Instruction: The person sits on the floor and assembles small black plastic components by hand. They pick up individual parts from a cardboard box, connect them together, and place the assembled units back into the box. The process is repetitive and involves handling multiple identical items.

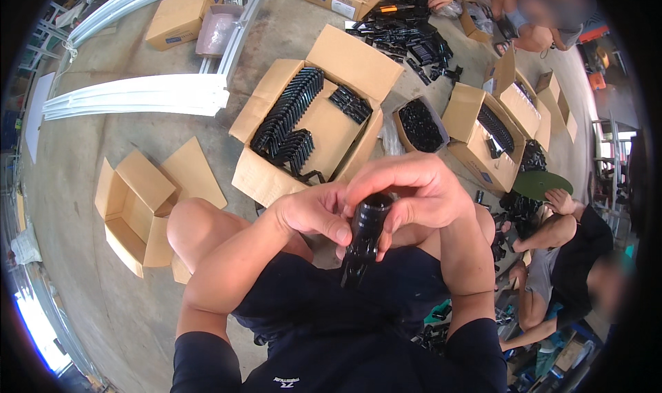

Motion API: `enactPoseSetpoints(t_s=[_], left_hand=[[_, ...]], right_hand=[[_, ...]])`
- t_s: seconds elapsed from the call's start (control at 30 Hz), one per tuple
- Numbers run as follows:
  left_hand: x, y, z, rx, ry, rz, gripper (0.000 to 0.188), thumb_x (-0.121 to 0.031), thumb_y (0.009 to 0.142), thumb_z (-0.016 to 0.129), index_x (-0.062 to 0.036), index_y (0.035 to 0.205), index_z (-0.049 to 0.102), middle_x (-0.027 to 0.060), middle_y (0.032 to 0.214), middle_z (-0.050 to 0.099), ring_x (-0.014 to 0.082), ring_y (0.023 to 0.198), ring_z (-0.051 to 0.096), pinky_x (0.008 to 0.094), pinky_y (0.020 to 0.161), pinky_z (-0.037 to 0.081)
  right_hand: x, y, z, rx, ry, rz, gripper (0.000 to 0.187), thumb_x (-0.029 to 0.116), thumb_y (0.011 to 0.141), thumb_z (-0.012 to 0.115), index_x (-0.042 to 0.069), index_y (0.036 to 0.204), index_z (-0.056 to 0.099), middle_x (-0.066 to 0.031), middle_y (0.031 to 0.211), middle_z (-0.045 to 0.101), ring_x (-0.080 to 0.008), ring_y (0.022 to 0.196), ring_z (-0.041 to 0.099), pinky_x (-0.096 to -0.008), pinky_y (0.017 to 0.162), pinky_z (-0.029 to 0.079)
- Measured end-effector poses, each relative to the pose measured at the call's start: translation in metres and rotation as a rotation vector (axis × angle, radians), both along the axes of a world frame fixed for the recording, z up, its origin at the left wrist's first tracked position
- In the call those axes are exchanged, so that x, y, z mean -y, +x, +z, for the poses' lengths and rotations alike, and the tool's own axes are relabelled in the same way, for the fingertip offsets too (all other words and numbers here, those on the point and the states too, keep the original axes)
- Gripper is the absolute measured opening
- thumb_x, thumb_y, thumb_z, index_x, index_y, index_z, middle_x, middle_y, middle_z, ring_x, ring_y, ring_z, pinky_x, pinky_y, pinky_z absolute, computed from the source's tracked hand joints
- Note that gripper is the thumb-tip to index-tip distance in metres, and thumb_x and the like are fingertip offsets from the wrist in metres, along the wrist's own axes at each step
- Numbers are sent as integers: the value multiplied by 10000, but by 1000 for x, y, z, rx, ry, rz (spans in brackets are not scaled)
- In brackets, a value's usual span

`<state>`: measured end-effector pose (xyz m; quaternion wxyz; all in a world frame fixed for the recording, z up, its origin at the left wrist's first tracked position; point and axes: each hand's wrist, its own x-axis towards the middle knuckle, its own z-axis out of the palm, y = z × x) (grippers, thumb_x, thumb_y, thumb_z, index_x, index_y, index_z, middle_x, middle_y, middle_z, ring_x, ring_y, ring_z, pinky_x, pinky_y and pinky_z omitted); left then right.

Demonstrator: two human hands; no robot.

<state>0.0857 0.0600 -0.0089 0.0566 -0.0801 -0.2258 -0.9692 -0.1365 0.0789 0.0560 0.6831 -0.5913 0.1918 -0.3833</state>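
Note:
A glossy black tubular plastic part [363, 236] is held between my two hands, over my lap. My left hand [314, 210] pinches it from the left, with the thumb along its side. My right hand [412, 189] curls over its top end and grips the other side; some fingertips are hidden behind the part. Just beyond my hands stands an open cardboard box [353, 55]. Inside it, similar black parts [289, 110] lie in a long slanted row and a shorter one, with a small group [350, 103] at the right.
At the left is an open cardboard carton [127, 234]. A bin of small black pieces [420, 124] and another filled box [483, 162] stand right. Black parts [420, 41] are heaped at the back. White rails [138, 95] lie far left. Two other people [565, 255] [514, 7] sit at the right.

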Motion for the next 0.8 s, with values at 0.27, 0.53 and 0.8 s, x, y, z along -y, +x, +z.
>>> enactPoseSetpoints(t_s=[0.27, 0.53, 0.8], left_hand=[[22, -7, 21, 375, -372, 828, 557, -302, 988, 726, -1, 1421, 548, 105, 1294, 666, 171, 1131, 653, 336, 998, 512], [15, -19, -7, 723, -701, 883, 461, -112, 1005, 686, 14, 1426, 547, 52, 1130, 701, 115, 1027, 656, 274, 914, 526], [18, -16, 3, 445, -158, 752, 405, -196, 1065, 600, -1, 1414, 536, 135, 1129, 716, 200, 1034, 714, 329, 893, 584]], right_hand=[[7, -7, 1, -245, 127, -565, 397, 102, 936, 770, -26, 1296, 663, -36, 1045, 737, -23, 689, 562, -196, 548, 472], [21, 15, -31, -249, 408, -705, 406, 89, 970, 730, -29, 1342, 618, -77, 1028, 708, -55, 685, 600, -213, 543, 492], [18, 13, -31, -14, 365, -538, 485, 42, 934, 750, 1, 1381, 565, -54, 1124, 647, -90, 885, 627, -220, 655, 519]])
